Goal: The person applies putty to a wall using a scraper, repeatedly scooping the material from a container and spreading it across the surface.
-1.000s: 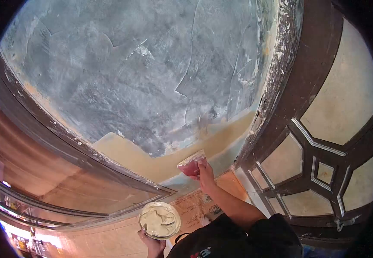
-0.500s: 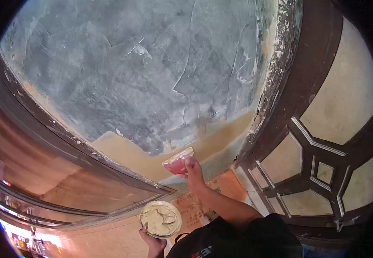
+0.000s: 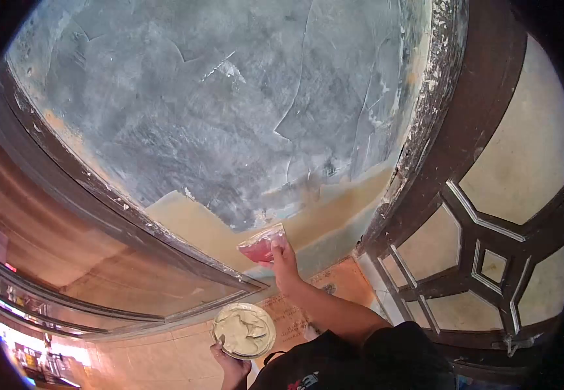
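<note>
My right hand (image 3: 283, 261) grips a red putty knife (image 3: 262, 246) with cream smears along its wide edge. That edge lies against the lower wall, over the tan band (image 3: 194, 227) below the grey-blue coat (image 3: 184, 123). Low in the view, my left hand (image 3: 231, 364) holds a round tub (image 3: 246, 330) of cream putty from beneath, its thumb over the rim. The putty's surface is swirled and ridged.
A dark wooden door (image 3: 483, 260) with pale panels stands on the right, beside a flaking door frame (image 3: 425, 110). At left runs a brown framed glass panel (image 3: 80, 221). An orange-brown sheet with writing (image 3: 288, 322) lies on the tiled floor.
The putty knife and my right hand have shifted slightly left along the tan band. The wall has slid a little right in view; the tub stays nearly in place.
</note>
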The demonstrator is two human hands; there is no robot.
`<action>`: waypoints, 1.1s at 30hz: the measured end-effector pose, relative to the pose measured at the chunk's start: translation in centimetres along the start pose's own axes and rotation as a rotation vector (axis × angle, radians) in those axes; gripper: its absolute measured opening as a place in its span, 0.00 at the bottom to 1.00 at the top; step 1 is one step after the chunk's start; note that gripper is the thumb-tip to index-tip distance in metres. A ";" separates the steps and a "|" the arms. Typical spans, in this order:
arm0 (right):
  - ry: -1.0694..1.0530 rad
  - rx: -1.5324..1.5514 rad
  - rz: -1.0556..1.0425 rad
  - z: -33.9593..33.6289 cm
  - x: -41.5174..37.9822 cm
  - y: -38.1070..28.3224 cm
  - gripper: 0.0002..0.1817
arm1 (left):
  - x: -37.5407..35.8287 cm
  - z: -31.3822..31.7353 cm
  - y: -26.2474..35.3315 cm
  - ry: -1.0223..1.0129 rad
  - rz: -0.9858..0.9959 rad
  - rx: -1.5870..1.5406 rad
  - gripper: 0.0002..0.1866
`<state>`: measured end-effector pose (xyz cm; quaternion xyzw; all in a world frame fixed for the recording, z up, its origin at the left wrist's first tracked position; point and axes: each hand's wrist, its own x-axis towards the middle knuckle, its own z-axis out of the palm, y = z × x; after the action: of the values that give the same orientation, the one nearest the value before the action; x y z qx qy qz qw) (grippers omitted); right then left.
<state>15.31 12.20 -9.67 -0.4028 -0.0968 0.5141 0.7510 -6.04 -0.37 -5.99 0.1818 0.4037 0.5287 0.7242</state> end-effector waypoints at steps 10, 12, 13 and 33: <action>0.025 -0.084 0.016 -2.0 0.5 -0.2 0.13 | 0.6 -0.7 -0.2 0.029 -0.025 0.009 0.38; 0.030 -0.086 -0.042 -0.7 1.3 -2.0 0.13 | 0.9 -0.7 -0.4 0.024 -0.020 0.011 0.37; 0.005 -0.067 -0.060 -1.7 2.0 -1.4 0.18 | 0.8 -0.5 -0.3 0.022 -0.021 0.014 0.37; 0.083 -0.129 0.058 -5.2 1.2 -3.2 0.16 | 1.7 1.1 -1.7 -0.049 -0.024 -0.005 0.37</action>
<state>20.96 10.09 -11.11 -0.4739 -0.0868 0.5113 0.7117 -3.90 0.72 -7.15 0.1882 0.3868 0.5164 0.7405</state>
